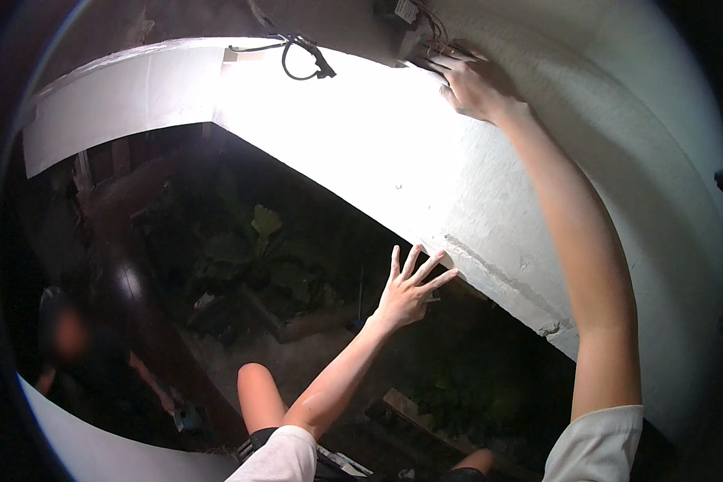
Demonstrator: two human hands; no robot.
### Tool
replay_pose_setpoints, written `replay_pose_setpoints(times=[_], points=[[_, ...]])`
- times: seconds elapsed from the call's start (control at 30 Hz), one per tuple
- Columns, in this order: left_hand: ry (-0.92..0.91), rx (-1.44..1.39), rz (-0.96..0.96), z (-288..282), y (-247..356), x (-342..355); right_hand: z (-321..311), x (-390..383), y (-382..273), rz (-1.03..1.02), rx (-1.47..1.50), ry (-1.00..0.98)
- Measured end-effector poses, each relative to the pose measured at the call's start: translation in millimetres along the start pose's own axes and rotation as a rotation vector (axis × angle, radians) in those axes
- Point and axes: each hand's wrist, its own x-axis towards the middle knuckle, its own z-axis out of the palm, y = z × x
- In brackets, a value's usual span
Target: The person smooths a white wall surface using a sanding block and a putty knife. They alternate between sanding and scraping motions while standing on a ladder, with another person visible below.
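Observation:
My left hand [410, 285] has its fingers spread, their tips at the lower edge of a long white panel [337, 128] with a rough grey strip along that edge. My right hand [478, 84] reaches up to the panel's top edge, fingers apart and slightly bent, tips beside thin reddish wires [435, 24] under a small dark fitting [398, 11]. What lies under those fingertips is too small to make out. A looped black cable [301, 68] hangs over the panel left of my right hand.
A curved white band [120, 104] continues left. Dark ground with plants [265, 233] lies below. At lower left another person [80, 377] is beside a large dark rounded beam [140, 305]; another curved white surface [104, 434] runs beneath them. My bare knee [257, 390] shows below.

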Motion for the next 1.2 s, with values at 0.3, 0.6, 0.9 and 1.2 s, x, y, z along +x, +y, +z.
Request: replay_pose_setpoints(times=[0.3, 0.6, 0.9, 1.2], points=[[0.18, -0.128, -0.044, -8, 11, -1, 1, -23, -28, -0.041, -0.398, 0.021], [0.71, -0.678, -0.274, -32, 10, 18, 18, -64, -63, -0.086, -0.336, -0.181], [0.689, -1.518, -0.832, -93, -6, 53, -4, -100, -129, -0.169, -0.174, 0.038], [0.611, -2.003, -0.611, -103, 13, 51, -36, -126, -201, -0.235, 0.054, 0.216]])
